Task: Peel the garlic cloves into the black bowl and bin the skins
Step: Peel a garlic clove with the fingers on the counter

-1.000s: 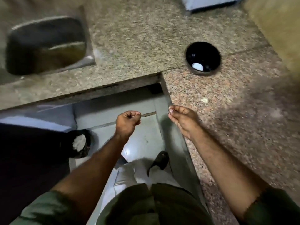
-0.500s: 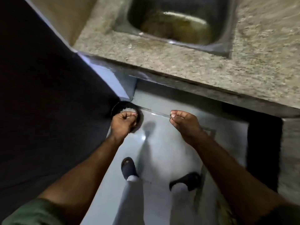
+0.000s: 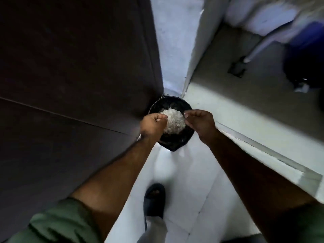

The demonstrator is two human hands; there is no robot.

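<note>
Both hands hang over the bin with curled fingers. The left hand [image 3: 153,124] is closed into a loose fist, knuckles up, and I cannot tell if anything is inside it. The right hand [image 3: 199,122] has its fingertips [image 3: 187,115] drawn together as in a pinch; if a skin is between them, it is too small and dark to see. The 2 hands are near each other but apart, 1 at each side of the bin's opening.

Below them stands the round bin lined with a black plastic bag [image 3: 171,139], on the pale tiled floor [image 3: 184,181], in the corner between a dark brown cabinet door [image 3: 70,67] and a light wall [image 3: 228,111]. Inside the bin lies a heap of white papery garlic skins [image 3: 173,122], filling much of the opening.

I judge that the step in hand is the last one, to bin the skins. The next move calls for opening the fingers right above the heap, low enough that light skins do not drift to the floor. The black bowl and the peeled cloves are not in view here.

At the bottom, 1 foot in a dark slipper [image 3: 154,200] stands on the tiles.
</note>
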